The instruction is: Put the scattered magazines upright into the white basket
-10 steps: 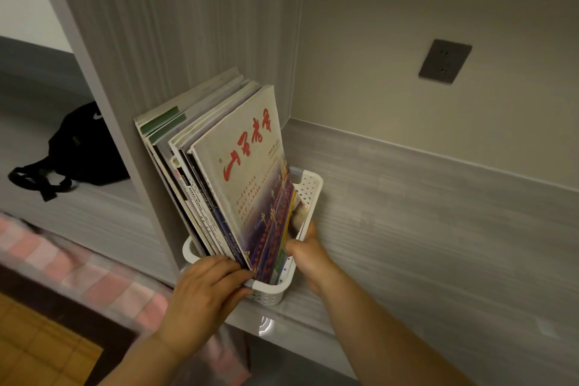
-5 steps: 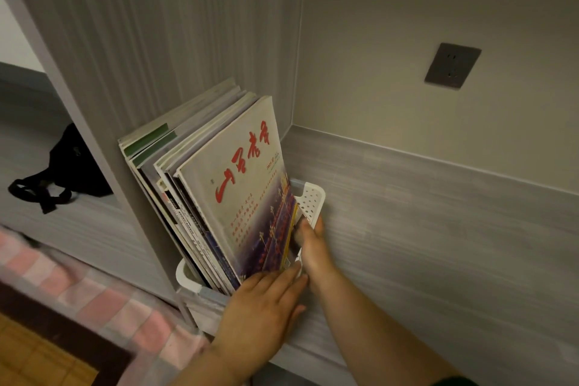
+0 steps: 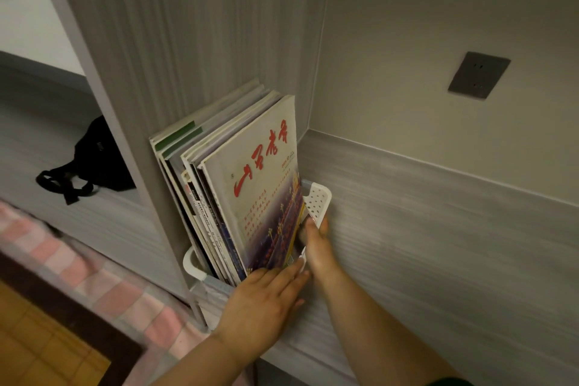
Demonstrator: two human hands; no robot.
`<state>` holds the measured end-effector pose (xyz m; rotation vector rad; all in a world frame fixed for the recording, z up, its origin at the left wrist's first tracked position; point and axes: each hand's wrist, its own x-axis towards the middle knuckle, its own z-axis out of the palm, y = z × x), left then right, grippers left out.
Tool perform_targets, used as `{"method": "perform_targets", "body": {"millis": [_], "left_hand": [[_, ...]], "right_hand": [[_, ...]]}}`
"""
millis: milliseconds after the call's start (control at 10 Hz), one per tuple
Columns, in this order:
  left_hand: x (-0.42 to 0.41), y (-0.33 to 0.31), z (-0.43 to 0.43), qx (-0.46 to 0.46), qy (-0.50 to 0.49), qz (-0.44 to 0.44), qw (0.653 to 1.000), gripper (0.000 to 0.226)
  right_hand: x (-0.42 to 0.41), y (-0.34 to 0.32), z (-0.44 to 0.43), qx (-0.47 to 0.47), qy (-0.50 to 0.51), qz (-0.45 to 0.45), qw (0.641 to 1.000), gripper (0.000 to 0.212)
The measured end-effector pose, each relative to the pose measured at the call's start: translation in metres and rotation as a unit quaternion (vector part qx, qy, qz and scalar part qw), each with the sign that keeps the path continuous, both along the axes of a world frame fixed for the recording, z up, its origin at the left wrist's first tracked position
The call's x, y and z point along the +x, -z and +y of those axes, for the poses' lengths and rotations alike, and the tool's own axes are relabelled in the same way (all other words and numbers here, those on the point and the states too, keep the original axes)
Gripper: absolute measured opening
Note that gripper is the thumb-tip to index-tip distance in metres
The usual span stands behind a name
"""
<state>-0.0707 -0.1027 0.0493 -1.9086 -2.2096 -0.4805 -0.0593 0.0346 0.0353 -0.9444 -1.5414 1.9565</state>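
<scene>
Several magazines [image 3: 250, 185] stand upright, leaning left, in the white basket [image 3: 318, 197]. The front one has a pale cover with red characters. The basket sits on the grey shelf, tight against the upright side panel. My left hand [image 3: 263, 301] lies flat with straight fingers, pressing on the basket's near end. My right hand [image 3: 318, 247] pinches the basket's right wall, thumb inside and fingers outside. Most of the basket is hidden by the magazines and my hands.
The grey shelf [image 3: 438, 244] stretches to the right of the basket. A dark wall socket [image 3: 477, 75] sits on the back wall. Left of the side panel [image 3: 175, 56] lies a black bag [image 3: 97, 160]. Below is a pink checked cloth [image 3: 62, 263].
My left hand went from gripping the basket's near end to pressing flat on it. The basket slid further back on the shelf along the panel. My right hand kept hold of the right wall.
</scene>
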Motion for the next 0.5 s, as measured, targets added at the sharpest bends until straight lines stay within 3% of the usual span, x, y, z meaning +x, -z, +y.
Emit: {"method": "perform_targets", "body": {"millis": [100,300,500], "left_hand": [[0.003,-0.005,-0.001,-0.008,-0.013,0.009,1.000,0.044],[0.011,-0.020,0.013,0.048,-0.036,0.001,0.998,0.024],[0.033,-0.036,0.044,0.057,-0.016,-0.027,0.998,0.003]], "right_hand": [[0.010,-0.006,0.002,0.020,-0.038,-0.035,0.998,0.044],[0.047,-0.021,0.015,0.087,-0.012,-0.134,0.987,0.048],[0.109,-0.035,0.050,0.168,0.017,-0.179,0.969,0.028]]}}
